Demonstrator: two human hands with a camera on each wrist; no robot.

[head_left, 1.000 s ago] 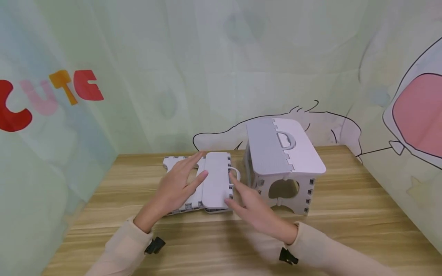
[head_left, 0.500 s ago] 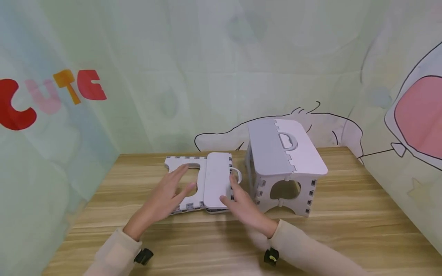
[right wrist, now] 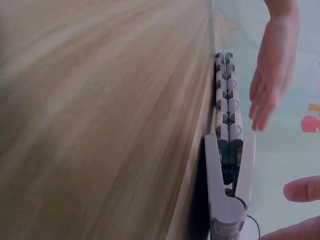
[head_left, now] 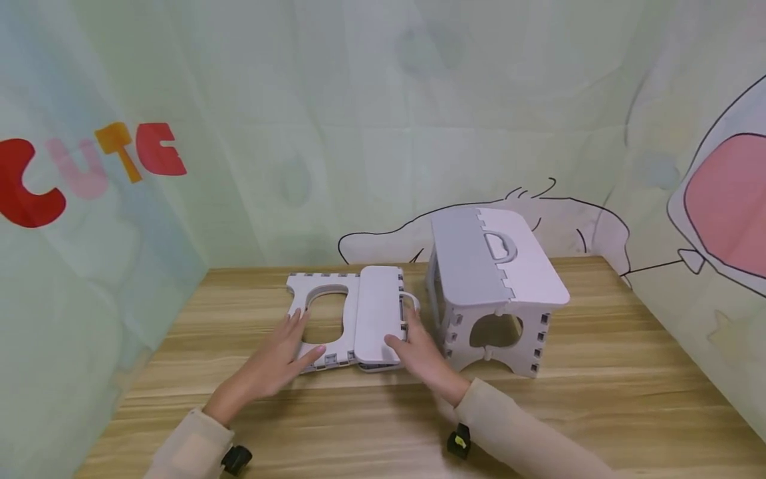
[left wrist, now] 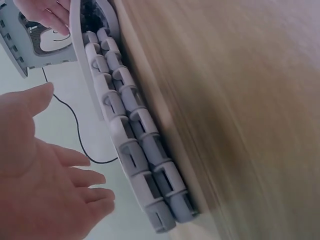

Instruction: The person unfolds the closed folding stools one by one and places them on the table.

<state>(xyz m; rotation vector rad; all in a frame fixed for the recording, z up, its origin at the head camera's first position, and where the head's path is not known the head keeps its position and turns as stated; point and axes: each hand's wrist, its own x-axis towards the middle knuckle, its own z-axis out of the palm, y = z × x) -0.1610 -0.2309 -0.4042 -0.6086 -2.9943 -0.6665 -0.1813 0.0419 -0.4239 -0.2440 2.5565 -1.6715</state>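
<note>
A white-and-grey folding stool [head_left: 377,313] lies folded flat on the table, its curved handle [head_left: 413,299] pointing right. Over the near left part of its leg panel is my left hand [head_left: 272,362], fingers extended. The left wrist view shows that hand apart from the hinged edge [left wrist: 135,130]. My right hand [head_left: 425,356] hovers by the handle side, thumb over the seat panel and fingers near the handle. In the right wrist view its thumb [right wrist: 302,190] is apart from the folded stool [right wrist: 227,200]. Neither hand grips anything.
A second folding stool [head_left: 469,266] stands unfolded on its legs, close to the right of the flat one. The wooden table [head_left: 335,426] meets a printed cloth backdrop [head_left: 287,166] at the back and sides.
My left hand has drawn back toward the near left, uncovering the oval opening in the leg panel. The right hand has shifted slightly left and stays by the handle. Both stools stay in place.
</note>
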